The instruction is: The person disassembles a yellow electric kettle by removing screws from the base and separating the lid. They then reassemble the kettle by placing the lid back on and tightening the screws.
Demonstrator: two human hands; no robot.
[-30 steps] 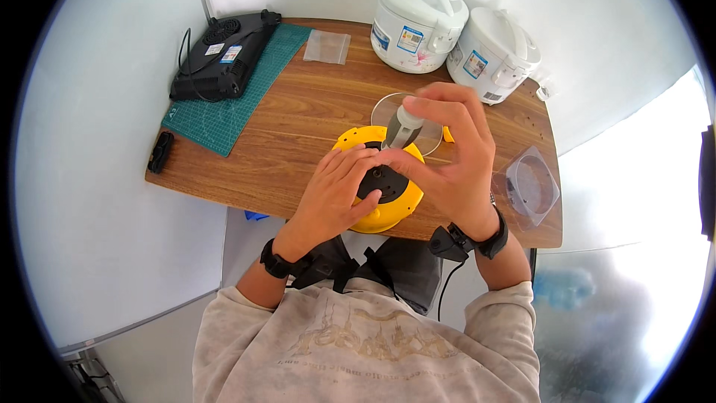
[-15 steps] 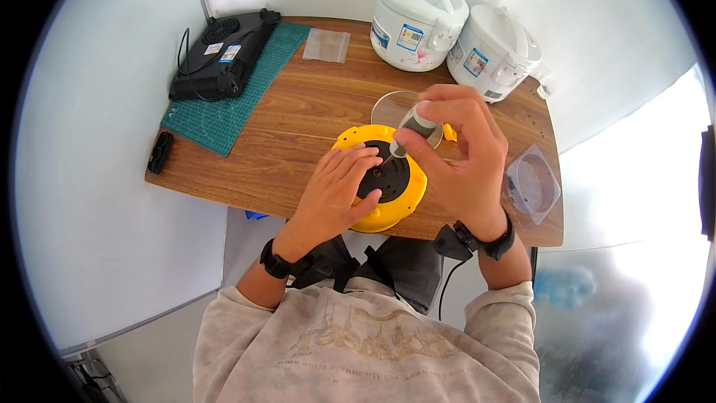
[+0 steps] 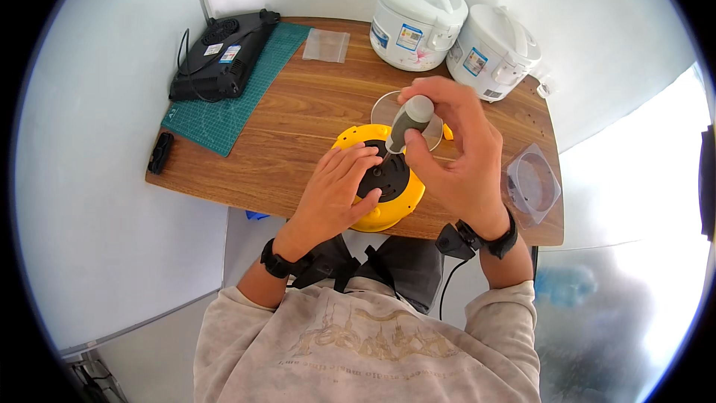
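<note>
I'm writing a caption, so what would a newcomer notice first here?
The yellow round plastic housing with a black centre likely stands out first, at the near edge of the brown wooden table, under the left hand. Above it, the right hand grips a grey-and-white screwdriver pointing down toward that centre. Two rounded white rice cookers stand side by side at the back right.

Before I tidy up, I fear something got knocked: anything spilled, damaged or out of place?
I see nothing spilled or damaged. Mildly odd: the black appliance at far left lies vented side up, perhaps upside down, overlapping the green mat. A small yellow piece sits apart from the yellow round part under the left hand.
</note>
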